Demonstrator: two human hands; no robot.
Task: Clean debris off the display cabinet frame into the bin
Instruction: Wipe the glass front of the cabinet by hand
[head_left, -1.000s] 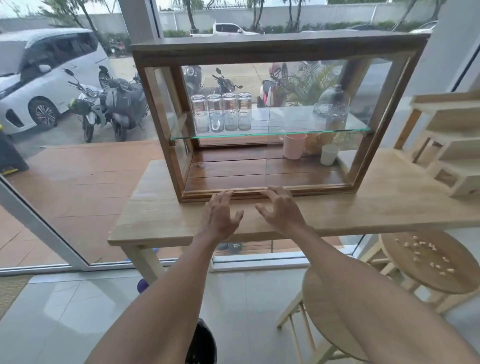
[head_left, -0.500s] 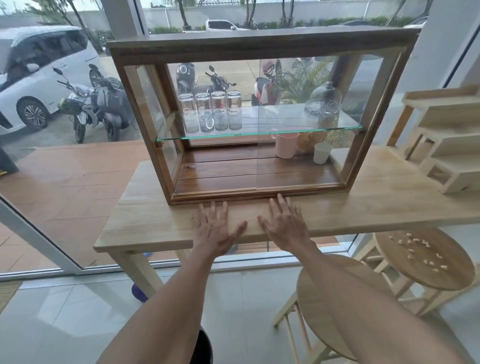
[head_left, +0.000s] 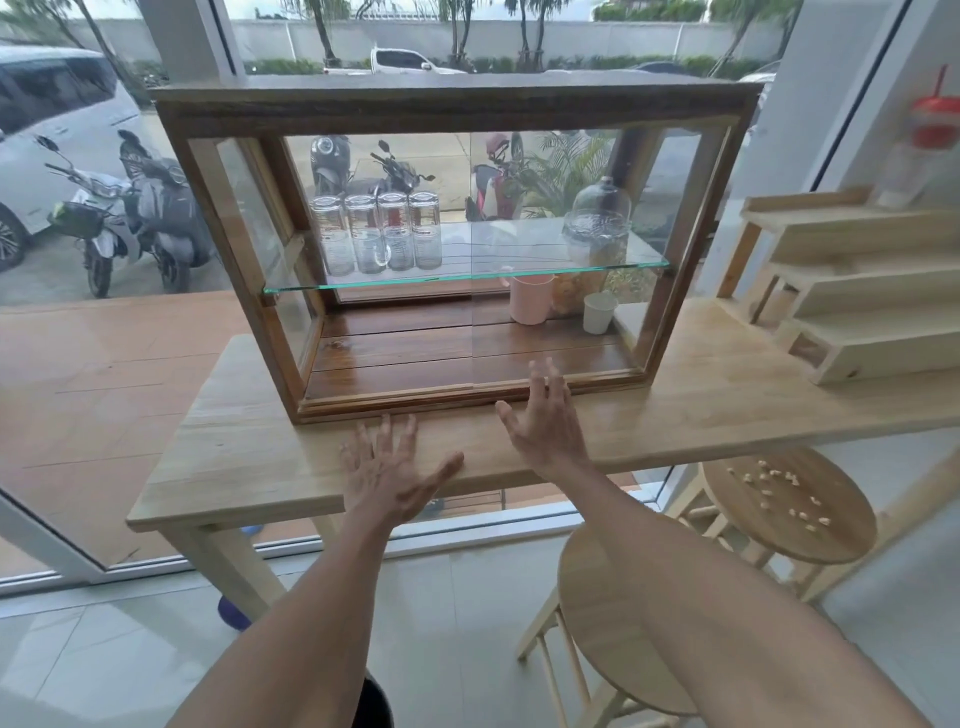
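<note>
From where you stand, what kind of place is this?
Probably a small café or drinks shop at street level: a display cabinet holding glasses, stools at a wooden counter, and scooters parked outside.

Four glasses, two cups, two stools.

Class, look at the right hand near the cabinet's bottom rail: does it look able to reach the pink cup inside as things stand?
Probably not. The right hand hovers open at the display cabinet's bottom rail, but a glass pane appears to stand between it and the pink cup at the back.
</note>
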